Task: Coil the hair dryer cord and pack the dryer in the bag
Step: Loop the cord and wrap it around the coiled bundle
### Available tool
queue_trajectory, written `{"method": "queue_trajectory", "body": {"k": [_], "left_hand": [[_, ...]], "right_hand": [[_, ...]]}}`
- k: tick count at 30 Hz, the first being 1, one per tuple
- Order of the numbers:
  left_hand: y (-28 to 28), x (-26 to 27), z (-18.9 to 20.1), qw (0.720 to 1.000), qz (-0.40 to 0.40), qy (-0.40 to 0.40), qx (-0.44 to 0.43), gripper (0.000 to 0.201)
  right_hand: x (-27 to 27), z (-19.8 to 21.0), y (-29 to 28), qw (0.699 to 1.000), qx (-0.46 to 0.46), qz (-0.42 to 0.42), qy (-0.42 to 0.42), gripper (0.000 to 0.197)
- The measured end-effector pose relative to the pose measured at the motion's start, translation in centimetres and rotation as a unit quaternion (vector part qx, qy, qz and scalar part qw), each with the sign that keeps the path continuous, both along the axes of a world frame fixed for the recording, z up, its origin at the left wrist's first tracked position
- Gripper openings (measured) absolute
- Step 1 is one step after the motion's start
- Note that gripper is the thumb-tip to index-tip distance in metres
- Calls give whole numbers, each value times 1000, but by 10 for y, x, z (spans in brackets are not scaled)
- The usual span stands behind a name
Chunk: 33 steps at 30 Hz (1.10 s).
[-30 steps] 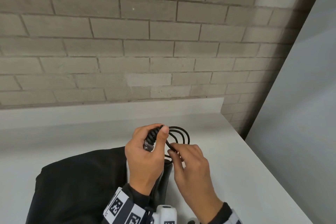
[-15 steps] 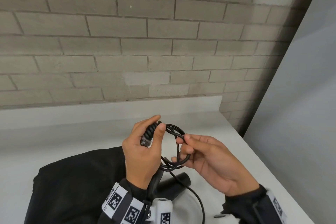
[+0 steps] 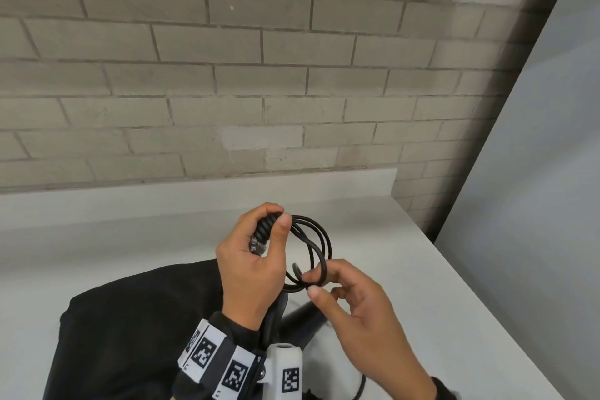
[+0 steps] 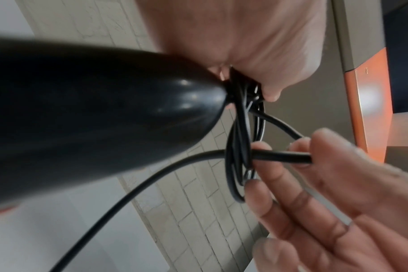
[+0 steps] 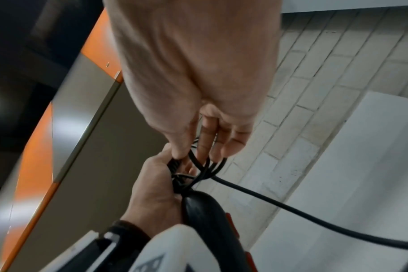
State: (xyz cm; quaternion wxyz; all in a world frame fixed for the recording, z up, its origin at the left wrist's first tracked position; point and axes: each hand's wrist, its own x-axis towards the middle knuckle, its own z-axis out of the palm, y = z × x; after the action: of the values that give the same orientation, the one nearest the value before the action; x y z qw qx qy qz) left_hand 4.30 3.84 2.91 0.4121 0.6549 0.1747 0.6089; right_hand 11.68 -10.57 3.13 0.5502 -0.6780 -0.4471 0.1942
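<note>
Coiling the cord, dryer not yet bagged.

My left hand (image 3: 250,266) grips the hair dryer (image 4: 93,103) handle end above the black bag (image 3: 130,328); my right hand (image 3: 354,305) pinches the cord (image 3: 316,240) loops. Next I judge another wrap of the slack is needed.

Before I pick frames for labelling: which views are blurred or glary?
Head view: sharp on both hands and the cord. Left wrist view: hair dryer soft with glare spots, right hand blurred. Right wrist view: smeared edges; the cord loops are readable.
</note>
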Motion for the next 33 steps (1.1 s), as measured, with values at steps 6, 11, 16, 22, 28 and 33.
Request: {"method": "queue_trajectory", "body": {"k": [6, 11, 16, 22, 28, 33], "left_hand": [[1, 0, -1, 999, 33, -15, 7, 26], [-1, 0, -1, 999, 39, -19, 20, 27], [-2, 1, -3, 999, 37, -21, 21, 30], [2, 1, -1, 998, 48, -29, 22, 30], [6, 0, -3, 998, 57, -38, 16, 30], [12, -1, -3, 996, 75, -38, -5, 26]], "right_hand": [[2, 4, -6, 989, 60, 13, 133, 13], [11, 6, -17, 911, 100, 94, 390, 36], [11, -28, -18, 940, 124, 147, 281, 29], [-8, -54, -14, 939, 145, 131, 285, 24], [-6, -49, -35, 923, 103, 88, 359, 56], [11, -51, -47, 928, 78, 50, 360, 63]]}}
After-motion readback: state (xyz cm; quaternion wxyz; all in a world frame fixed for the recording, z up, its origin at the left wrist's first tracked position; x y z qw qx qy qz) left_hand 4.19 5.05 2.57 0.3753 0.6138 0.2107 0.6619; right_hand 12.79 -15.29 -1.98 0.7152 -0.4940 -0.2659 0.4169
